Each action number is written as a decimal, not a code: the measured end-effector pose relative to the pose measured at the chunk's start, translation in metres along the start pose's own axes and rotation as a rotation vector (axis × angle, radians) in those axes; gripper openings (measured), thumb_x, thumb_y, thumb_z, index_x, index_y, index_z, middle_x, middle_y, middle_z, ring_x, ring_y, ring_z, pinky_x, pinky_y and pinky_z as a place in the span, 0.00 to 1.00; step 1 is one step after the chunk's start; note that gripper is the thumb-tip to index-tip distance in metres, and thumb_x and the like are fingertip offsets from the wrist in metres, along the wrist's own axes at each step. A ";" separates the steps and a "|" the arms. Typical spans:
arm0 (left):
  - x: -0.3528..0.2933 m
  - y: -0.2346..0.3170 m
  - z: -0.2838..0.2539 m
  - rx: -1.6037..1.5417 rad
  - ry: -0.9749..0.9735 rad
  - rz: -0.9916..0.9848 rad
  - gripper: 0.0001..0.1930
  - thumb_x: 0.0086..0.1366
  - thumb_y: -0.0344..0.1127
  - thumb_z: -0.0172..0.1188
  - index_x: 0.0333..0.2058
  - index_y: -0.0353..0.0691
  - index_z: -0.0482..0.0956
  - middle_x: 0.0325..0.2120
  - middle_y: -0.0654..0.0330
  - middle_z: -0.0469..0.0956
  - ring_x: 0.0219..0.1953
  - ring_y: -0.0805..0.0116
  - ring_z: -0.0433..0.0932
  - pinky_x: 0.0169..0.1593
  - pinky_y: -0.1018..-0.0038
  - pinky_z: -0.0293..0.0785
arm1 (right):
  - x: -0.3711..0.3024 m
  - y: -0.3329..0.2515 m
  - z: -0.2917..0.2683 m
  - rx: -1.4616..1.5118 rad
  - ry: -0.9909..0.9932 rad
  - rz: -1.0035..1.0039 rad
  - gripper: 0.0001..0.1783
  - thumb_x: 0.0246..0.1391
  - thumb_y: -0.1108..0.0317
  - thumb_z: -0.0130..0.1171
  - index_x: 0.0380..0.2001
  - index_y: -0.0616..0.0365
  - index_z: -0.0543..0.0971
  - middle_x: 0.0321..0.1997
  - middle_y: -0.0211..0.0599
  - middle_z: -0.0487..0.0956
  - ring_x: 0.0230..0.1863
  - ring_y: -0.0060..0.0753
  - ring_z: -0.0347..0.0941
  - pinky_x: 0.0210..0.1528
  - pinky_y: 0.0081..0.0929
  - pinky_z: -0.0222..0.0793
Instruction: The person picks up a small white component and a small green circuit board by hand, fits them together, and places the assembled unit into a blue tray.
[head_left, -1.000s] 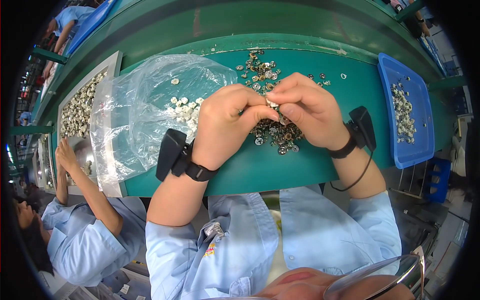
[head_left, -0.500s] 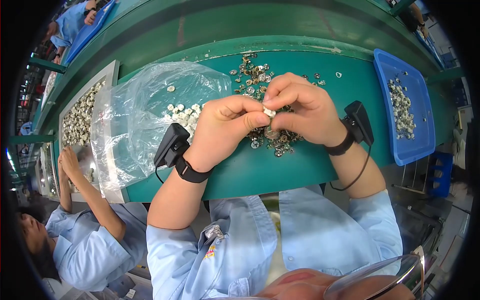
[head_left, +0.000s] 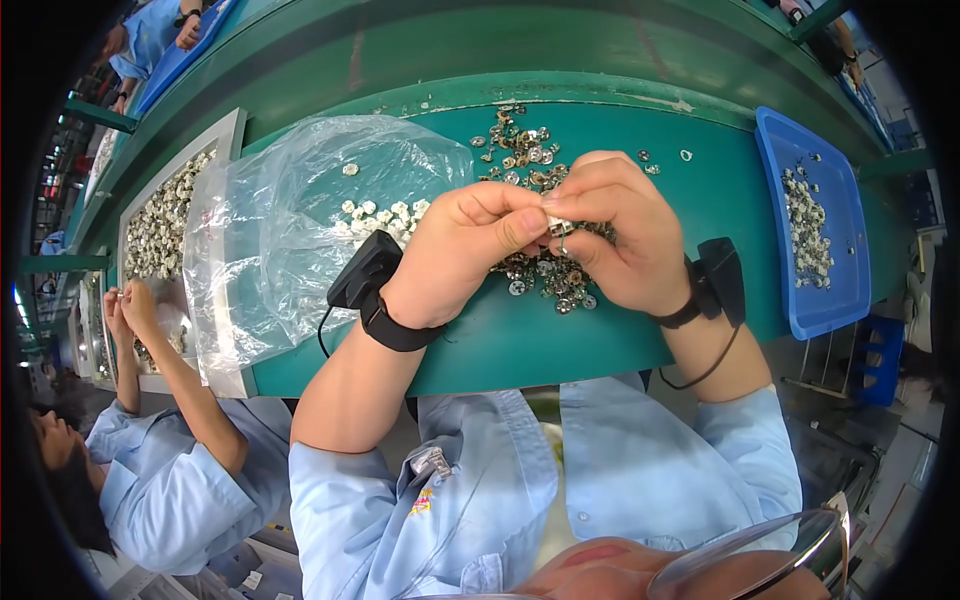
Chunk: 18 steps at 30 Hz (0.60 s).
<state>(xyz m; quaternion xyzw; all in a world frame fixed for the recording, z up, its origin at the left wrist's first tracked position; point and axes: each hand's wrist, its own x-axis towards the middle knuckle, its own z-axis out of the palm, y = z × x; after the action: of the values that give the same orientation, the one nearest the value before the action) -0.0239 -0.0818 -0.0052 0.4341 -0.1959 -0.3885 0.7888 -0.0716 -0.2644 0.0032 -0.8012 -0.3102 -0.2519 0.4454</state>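
Over the middle of the green bench, my left hand (head_left: 470, 240) and my right hand (head_left: 632, 235) meet at the fingertips. Between them is a small white part (head_left: 557, 226), pinched by thumb and fingers of both hands and partly covered. A shiny metal bit shows just under it, by my right thumb; whether the two are joined is hard to see. Loose round metal pieces (head_left: 525, 150) are heaped behind and below my hands. To the left of my left hand, several similar white parts (head_left: 375, 220) lie at a clear plastic bag (head_left: 290, 190); inside or on top, I cannot tell.
A blue tray (head_left: 776, 190) with white and metal parts stands at the right. At the left is a pale-framed tray (head_left: 236, 135) full of similar parts, where a co-worker's hands (head_left: 130, 305) are at work. A raised green ledge (head_left: 560, 85) runs along the back.
Both hands have shifted slightly right and stay together. My left thumb and fingers now cover more of the white part, and the metal bit below it shows more plainly.
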 end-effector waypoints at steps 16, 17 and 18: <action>-0.001 -0.002 -0.006 -0.013 -0.100 0.012 0.08 0.60 0.28 0.54 0.38 0.33 0.73 0.32 0.62 0.76 0.34 0.78 0.73 0.40 0.82 0.70 | 0.007 -0.009 -0.007 -0.186 -0.035 -0.080 0.14 0.42 0.64 0.64 0.33 0.55 0.77 0.30 0.31 0.70 0.32 0.34 0.65 0.37 0.28 0.62; 0.000 -0.002 -0.006 -0.012 -0.100 0.013 0.08 0.60 0.28 0.54 0.38 0.33 0.73 0.32 0.62 0.76 0.34 0.78 0.73 0.40 0.82 0.70 | 0.006 -0.010 -0.009 -0.243 -0.072 -0.112 0.14 0.44 0.62 0.63 0.34 0.55 0.76 0.29 0.31 0.69 0.31 0.33 0.64 0.36 0.28 0.61; -0.001 -0.001 -0.005 -0.017 -0.111 0.002 0.08 0.60 0.28 0.54 0.38 0.33 0.73 0.32 0.61 0.76 0.34 0.78 0.73 0.40 0.82 0.70 | 0.006 -0.010 -0.008 -0.243 -0.072 -0.113 0.14 0.44 0.62 0.63 0.34 0.55 0.76 0.29 0.31 0.69 0.31 0.33 0.64 0.36 0.28 0.61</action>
<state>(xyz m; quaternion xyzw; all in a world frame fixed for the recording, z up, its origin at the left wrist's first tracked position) -0.0213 -0.0789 -0.0085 0.4049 -0.2365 -0.4127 0.7809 -0.0762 -0.2657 0.0165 -0.8390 -0.3380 -0.2835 0.3186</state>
